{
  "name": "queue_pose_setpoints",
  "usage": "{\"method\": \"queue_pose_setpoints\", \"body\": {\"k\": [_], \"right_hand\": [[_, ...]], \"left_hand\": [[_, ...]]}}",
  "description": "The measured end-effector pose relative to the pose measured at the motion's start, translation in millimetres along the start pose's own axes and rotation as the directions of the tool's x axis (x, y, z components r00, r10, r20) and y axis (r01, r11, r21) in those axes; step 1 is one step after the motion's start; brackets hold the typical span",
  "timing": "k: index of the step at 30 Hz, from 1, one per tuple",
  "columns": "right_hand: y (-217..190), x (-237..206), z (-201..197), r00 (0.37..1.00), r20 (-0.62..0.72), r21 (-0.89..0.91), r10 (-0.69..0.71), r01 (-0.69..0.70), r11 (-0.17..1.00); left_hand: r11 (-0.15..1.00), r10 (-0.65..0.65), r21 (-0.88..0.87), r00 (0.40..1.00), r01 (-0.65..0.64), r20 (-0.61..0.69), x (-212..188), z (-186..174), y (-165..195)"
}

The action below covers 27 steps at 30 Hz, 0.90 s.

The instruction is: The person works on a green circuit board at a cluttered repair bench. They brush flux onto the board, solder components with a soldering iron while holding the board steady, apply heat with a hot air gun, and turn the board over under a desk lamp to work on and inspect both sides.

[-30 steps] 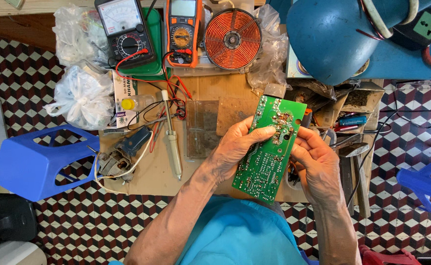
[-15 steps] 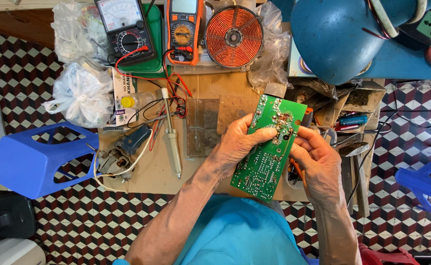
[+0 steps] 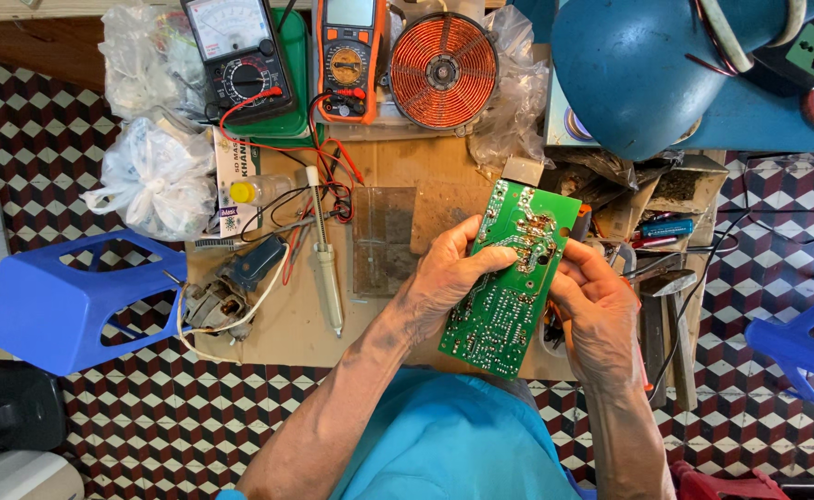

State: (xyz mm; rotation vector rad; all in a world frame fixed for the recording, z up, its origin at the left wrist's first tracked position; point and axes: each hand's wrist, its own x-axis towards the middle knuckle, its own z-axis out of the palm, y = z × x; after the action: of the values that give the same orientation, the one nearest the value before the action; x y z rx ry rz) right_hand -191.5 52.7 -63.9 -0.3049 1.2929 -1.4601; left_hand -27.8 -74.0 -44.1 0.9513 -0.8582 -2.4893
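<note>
Head view: my left hand [image 3: 444, 278] & right hand [image 3: 592, 310] clamped green circuit board [image 3: 511, 278] betw. them, solder side up; long axis ran diagonal, top end away, tilted right.

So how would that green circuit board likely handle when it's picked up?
The green circuit board probably stays stiff: it spans flat between the left hand and right hand without sagging. It looks thin, so likely light. The solder points on its upper face may be prickly and somewhat fragile.
</note>
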Motion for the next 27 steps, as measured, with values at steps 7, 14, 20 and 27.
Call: {"method": "queue_pose_setpoints", "body": {"k": [7,14,20,27], "right_hand": [[-7,-1,0,1.0,0.015,-0.008,-0.011,0.012,1.0],[-19,-4,8,1.0,0.02,-0.162,-0.022,0.025,0.987],[-20,-3,8,0.997,0.021,-0.059,0.071,-0.07,0.996],[-18,-5,0,0.996,0.071,-0.199,0.055,-0.04,0.979]], "left_hand": [[0.999,-0.038,0.013,0.999,0.038,0.02,-1,0,2],[0.994,-0.052,-0.087,0.993,0.062,0.106,-4,-3,5],[0.988,-0.066,-0.125,0.986,0.086,0.155,-4,-6,6],[0.984,-0.1,-0.128,0.982,0.121,0.163,-5,-9,5]]}}
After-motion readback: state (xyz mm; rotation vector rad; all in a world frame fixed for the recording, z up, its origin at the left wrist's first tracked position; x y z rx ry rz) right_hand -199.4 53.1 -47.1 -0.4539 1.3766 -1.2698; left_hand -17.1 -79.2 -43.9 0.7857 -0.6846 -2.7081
